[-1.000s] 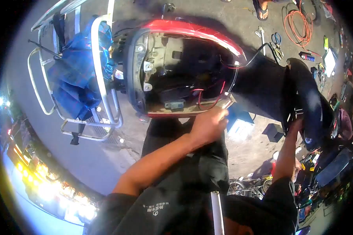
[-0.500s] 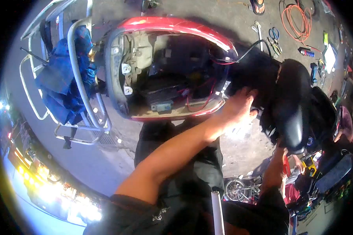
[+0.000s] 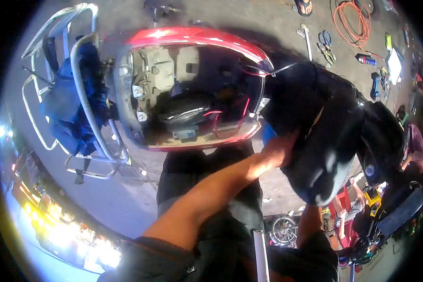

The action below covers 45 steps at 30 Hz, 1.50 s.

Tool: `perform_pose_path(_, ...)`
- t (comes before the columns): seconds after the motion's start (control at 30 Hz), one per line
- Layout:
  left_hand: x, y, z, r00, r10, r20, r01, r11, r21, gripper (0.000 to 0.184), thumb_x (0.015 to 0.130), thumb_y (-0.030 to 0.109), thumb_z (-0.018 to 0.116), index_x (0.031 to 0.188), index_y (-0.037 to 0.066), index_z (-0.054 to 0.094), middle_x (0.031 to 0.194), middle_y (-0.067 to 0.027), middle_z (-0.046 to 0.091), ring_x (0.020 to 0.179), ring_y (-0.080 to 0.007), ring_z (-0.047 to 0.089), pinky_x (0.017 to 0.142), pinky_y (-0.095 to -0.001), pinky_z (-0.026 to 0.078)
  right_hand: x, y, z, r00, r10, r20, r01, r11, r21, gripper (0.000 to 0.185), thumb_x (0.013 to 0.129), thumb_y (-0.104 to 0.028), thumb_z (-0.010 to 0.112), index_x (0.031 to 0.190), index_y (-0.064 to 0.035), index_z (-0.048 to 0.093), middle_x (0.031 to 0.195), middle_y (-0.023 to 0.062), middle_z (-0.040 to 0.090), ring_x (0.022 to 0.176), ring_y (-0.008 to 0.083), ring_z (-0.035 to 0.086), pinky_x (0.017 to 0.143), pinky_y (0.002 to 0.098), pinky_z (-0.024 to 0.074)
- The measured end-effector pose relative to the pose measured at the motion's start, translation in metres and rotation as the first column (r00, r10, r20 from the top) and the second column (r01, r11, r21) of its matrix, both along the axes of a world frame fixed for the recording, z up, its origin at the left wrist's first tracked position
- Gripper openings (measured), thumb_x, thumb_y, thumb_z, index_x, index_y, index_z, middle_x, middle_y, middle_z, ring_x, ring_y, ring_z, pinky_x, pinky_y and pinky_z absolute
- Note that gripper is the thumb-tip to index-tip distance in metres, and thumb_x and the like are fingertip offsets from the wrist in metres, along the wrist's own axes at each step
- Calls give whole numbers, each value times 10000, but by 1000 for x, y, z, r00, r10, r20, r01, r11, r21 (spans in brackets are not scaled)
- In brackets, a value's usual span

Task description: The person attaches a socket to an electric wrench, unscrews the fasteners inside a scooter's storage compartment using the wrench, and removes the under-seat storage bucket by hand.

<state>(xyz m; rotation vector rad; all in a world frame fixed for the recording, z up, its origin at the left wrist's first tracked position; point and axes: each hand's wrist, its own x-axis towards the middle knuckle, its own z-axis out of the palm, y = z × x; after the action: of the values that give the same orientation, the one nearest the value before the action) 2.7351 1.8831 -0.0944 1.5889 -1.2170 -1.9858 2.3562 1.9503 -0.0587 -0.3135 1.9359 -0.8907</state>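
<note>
A large black seat is held up at the right end of a red vehicle body, whose compartment lies open and shows red wires and a grey connector. My left hand is closed on the seat's near left edge, its fingertips hidden behind it. Below the seat's lower end, my right forearm comes up, and the seat covers my right hand, so its fingers do not show. A thin cable runs from the body's right end toward the seat.
A white metal rack with blue fabric stands left. On the ground at upper right are a wrench, pliers, an orange hose and a spray can. A person's sandalled foot shows above; another person is lower right.
The seat has swung left and down toward the body. My left hand has gone from the body's rim to the seat's edge. The right arm has moved left, its hand now hidden.
</note>
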Motion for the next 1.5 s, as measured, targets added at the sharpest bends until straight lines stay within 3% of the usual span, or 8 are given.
perform_pose_path(0.2, -25, 42, -46, 778, 522, -348, -184, 720, 669, 548, 996, 451, 314, 1423, 107, 332, 1107, -253, 605, 948, -352, 610, 857, -396, 473, -92, -16, -27, 974, -11, 225, 14, 1000, -11, 611, 951, -502, 454, 1344, -34, 455, 1300, 112, 528, 1149, 252, 514, 988, 427, 409)
perform_pose_path(0.4, -19, 53, -40, 991, 84, -102, -96, 989, -117, 649, 825, 123, 535, 1427, 57, 302, 1266, -308, 465, 943, -410, 602, 788, -473, 498, 25, -87, 11, 923, 369, 104, -383, 906, 179, 719, 946, -612, 341, 1411, -65, 382, 1384, 116, 457, 1238, 266, 449, 1054, 427, 349)
perform_pose_path(0.6, 56, 58, 9, 880, 310, -359, -322, 946, 27, 444, 845, 109, 589, 1271, 20, 501, 1096, -247, 600, 950, -349, 622, 799, -413, 515, 48, -98, 7, 705, 640, -306, -590, 769, 247, 734, 954, -599, 329, 1418, -33, 365, 1404, 142, 430, 1255, 263, 434, 1081, 412, 311)
perform_pose_path(0.83, 174, -12, 0, -89, 993, -83, -714, -6, 700, 257, 888, 150, 594, 1116, 38, 552, 957, -114, 613, 843, -213, 623, 706, -337, 532, 26, -121, 1, 511, 716, -476, -702, 667, 250, 734, 966, -572, 332, 1400, 18, 375, 1411, 161, 419, 1264, 253, 424, 1107, 381, 271)
perform_pose_path(0.97, 191, -60, -63, -118, 992, 33, -693, -106, 713, 260, 911, 169, 492, 1139, 51, 537, 978, -105, 620, 849, -255, 628, 716, -424, 541, 23, -140, -24, 287, 694, -660, -793, 559, 244, 768, 951, -570, 379, 1387, 61, 375, 1428, 154, 419, 1230, 241, 463, 1073, 371, 327)
perform_pose_path(1.03, 178, -74, -80, -203, 979, 1, -612, -128, 780, 263, 908, 183, 486, 1129, 52, 544, 990, -101, 619, 873, -260, 625, 736, -438, 539, 55, -157, -19, 709, 553, -437, -519, 830, 207, 789, 931, -581, 412, 1387, 63, 375, 1441, 150, 405, 1212, 248, 483, 1051, 382, 364)
perform_pose_path(1.13, 153, -91, -112, -514, 850, -114, -495, -186, 849, 242, 871, 165, 508, 1070, 38, 556, 928, -99, 624, 820, -291, 635, 758, -484, 537, 46, -167, -38, 765, 485, -423, -511, 857, 59, 725, 925, -534, 462, 1352, 51, 440, 1398, 140, 453, 1204, 244, 486, 1056, 386, 360)
perform_pose_path(1.5, 168, -24, -112, -224, 969, -105, -446, -6, 895, 193, 945, 200, 426, 868, 58, 530, 664, -67, 560, 548, -190, 489, 543, -348, 415, 25, -156, -49, 524, 492, -695, -584, 802, 127, 617, 935, -505, 484, 1235, 25, 583, 1208, 131, 611, 1059, 203, 562, 978, 329, 411)
